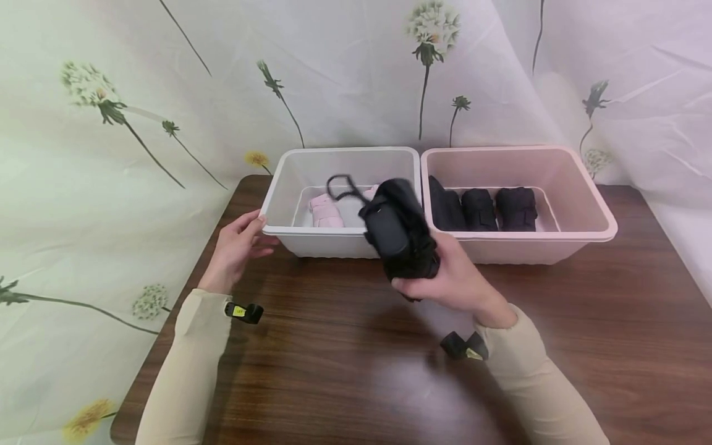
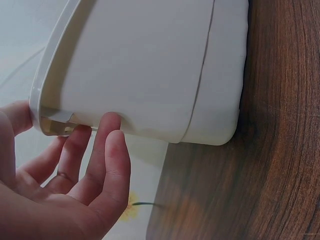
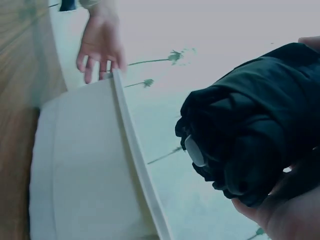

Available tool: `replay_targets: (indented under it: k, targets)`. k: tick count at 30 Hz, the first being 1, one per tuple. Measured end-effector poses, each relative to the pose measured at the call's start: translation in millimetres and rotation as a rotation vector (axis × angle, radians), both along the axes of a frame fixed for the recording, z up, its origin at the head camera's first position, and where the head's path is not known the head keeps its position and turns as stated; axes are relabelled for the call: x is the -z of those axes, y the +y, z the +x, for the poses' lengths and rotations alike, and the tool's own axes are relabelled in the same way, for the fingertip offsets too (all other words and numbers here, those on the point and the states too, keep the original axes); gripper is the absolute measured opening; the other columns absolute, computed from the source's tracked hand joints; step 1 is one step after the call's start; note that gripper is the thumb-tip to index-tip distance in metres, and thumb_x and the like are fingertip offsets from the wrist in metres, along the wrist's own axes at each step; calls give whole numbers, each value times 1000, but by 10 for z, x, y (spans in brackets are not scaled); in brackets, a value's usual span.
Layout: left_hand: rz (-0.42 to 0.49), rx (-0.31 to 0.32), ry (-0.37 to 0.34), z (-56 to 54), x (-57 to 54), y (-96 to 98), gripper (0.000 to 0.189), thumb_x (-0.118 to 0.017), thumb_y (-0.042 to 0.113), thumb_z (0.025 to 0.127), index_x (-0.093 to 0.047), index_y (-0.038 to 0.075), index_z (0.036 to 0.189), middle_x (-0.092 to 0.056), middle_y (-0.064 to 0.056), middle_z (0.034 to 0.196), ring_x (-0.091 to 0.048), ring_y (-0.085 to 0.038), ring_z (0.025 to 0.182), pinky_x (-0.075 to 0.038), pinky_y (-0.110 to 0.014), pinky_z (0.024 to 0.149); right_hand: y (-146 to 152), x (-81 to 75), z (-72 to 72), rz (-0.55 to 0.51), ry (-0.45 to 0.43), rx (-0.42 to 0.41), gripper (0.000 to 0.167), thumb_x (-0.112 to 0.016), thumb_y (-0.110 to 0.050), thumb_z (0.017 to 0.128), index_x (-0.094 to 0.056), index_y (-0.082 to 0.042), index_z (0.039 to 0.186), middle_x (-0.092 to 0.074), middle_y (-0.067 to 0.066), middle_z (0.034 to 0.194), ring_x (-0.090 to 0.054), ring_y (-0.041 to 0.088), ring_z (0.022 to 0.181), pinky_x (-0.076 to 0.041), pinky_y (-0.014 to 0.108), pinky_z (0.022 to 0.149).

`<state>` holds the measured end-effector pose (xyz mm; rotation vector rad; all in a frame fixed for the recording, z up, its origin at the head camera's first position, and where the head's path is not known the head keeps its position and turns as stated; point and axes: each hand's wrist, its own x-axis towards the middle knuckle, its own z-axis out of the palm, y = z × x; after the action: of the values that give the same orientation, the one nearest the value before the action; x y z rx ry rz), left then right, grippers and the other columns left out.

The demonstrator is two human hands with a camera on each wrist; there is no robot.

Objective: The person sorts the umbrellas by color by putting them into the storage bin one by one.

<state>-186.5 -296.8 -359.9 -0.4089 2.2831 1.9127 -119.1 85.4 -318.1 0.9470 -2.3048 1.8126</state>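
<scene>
My right hand (image 1: 453, 272) holds a folded black compact umbrella (image 1: 397, 228) above the front rim of the white bin, tilted, its wrist loop (image 1: 346, 186) swinging out to the upper left. In the right wrist view the gathered black fabric (image 3: 250, 120) shows close up, with a small pale knob on its end. My left hand (image 1: 236, 247) grips the front left corner of the white bin (image 1: 311, 231), thumb at the rim and fingers below it. Inside that bin lie rolled pink fabric bundles (image 1: 326, 212), partly hidden by the umbrella.
Right beside the white bin stands a pinkish bin (image 1: 534, 236) with several rolled black bundles (image 1: 478, 209) in a row. Both bins sit at the back of a dark wooden table (image 1: 334, 346). Behind them hangs a cloth (image 1: 345, 74) printed with dandelions.
</scene>
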Motion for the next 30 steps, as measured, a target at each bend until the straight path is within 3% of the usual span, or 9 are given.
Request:
replay_targets:
  k: [4,8,13,18,21,24,28,30]
  targets:
    - [-2,-1,-2,-4,3,0,62,-61,45,92,-45,15,144,-55,-7,127,-71,-14,86,-60,-28,71,124,-82,-14,-49,-108,105,35,-76,0,68,-65,1,102,-66,-5,89,-58,11,80,-48,21,79]
    - [-7,-3,-3,-8,3,-5,62,-61,45,92,-45,15,144,-54,-8,129,-71,-13,84,-60,-29,73,229,-165,-40,-159,-136,174,39,-72,8,67,-65,-1,105,-68,-9,91,-61,10,83,-50,21,81]
    - [-1,-4,-4,-10,2,-8,62,-61,46,92,-45,16,144,-54,-7,128,-71,-12,84,-60,-28,72,316,-260,-85,-461,-205,167,46,-62,14,71,-66,-11,108,-69,-2,101,-64,14,93,-52,23,88]
    - [9,-6,-2,-17,8,-1,62,-61,45,92,-46,15,144,-57,-3,123,-71,-12,83,-60,-28,71,430,-289,-175,-831,-280,93,44,-52,15,76,-60,-4,114,-65,7,109,-62,20,99,-54,29,89]
    - [18,-5,-2,-17,11,-6,61,-62,44,92,-45,15,144,-57,-3,121,-71,-12,82,-60,-28,71,531,-273,-236,-894,-285,104,34,-52,7,82,-58,-2,114,-64,9,107,-63,20,95,-56,30,84]
    - [11,-9,-7,-10,9,-16,61,-61,44,92,-45,15,144,-57,-4,122,-71,-12,82,-60,-28,71,635,-247,-289,-869,-309,134,27,-53,-4,87,-58,-1,113,-64,9,104,-63,19,91,-56,30,79]
    - [-4,-7,-11,-6,0,-15,61,-61,45,92,-45,15,144,-55,-5,124,-71,-13,84,-60,-28,73,765,-233,-351,-903,-402,106,33,-50,-12,92,-52,-1,123,-60,10,113,-62,20,95,-55,31,80]
    - [-4,-2,-8,-9,-4,-3,62,-61,45,93,-45,15,144,-56,-5,124,-71,-13,84,-60,-28,73,826,-235,-384,-970,-456,72,38,-47,-11,93,-47,-3,130,-58,11,119,-62,21,99,-55,32,83]
